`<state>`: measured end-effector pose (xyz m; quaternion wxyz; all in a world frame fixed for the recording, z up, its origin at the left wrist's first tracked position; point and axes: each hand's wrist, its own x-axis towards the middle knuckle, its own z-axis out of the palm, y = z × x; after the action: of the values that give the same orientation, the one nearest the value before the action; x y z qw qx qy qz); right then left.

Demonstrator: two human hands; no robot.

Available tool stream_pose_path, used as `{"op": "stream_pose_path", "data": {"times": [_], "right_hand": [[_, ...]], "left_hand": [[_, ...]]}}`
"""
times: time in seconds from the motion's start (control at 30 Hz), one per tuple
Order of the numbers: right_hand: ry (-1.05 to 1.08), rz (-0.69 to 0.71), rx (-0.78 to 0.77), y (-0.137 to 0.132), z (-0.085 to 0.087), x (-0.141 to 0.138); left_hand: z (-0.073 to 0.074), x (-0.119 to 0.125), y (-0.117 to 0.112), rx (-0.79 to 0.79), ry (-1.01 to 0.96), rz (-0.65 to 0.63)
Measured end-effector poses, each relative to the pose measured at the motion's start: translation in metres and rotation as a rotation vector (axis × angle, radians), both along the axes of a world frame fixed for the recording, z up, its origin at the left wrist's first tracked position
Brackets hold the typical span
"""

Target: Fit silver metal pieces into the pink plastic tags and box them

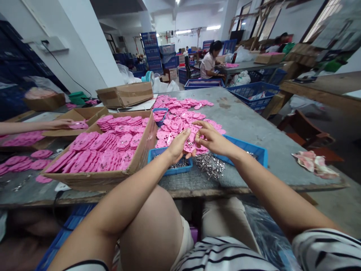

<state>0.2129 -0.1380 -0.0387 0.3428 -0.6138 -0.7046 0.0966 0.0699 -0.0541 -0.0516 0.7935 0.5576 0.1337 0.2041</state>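
Observation:
My left hand is closed around a flat pink plastic piece with holes and small shiny metal bits in its face. Against the right side of that piece, my right hand has its thumb and fingers bent together; whatever they pinch is too small to make out. Under my hands lies a heap of shiny small metal parts. A blue tray with similar parts stands below my left hand, and a larger blue tray is beneath my right forearm. Loose pink pieces are piled just beyond.
To the left, a cardboard box holds rows of stacked pink pieces. A co-worker's hand reaches in at far left, holding a pink piece. A crumpled cloth-like item lies by the table's right edge. Another person sits at a farther table.

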Motion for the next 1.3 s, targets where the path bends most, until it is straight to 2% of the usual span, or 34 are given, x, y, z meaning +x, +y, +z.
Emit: {"op": "stream_pose_path", "data": {"times": [0.67,1.0,1.3], "right_hand": [[-0.022,0.008,0.032,0.0055,-0.0022,0.0018],[-0.043,0.039,-0.011,0.0067,0.0023,0.0043],[-0.057,0.026,0.016,0.0097,-0.0010,0.0049]], "left_hand": [[0.0018,-0.0004,-0.0024,0.042,0.042,0.057],[-0.0016,-0.0003,-0.0001,0.072,0.031,0.055],[-0.0011,-0.0003,-0.0009,0.037,0.043,0.064]]}}
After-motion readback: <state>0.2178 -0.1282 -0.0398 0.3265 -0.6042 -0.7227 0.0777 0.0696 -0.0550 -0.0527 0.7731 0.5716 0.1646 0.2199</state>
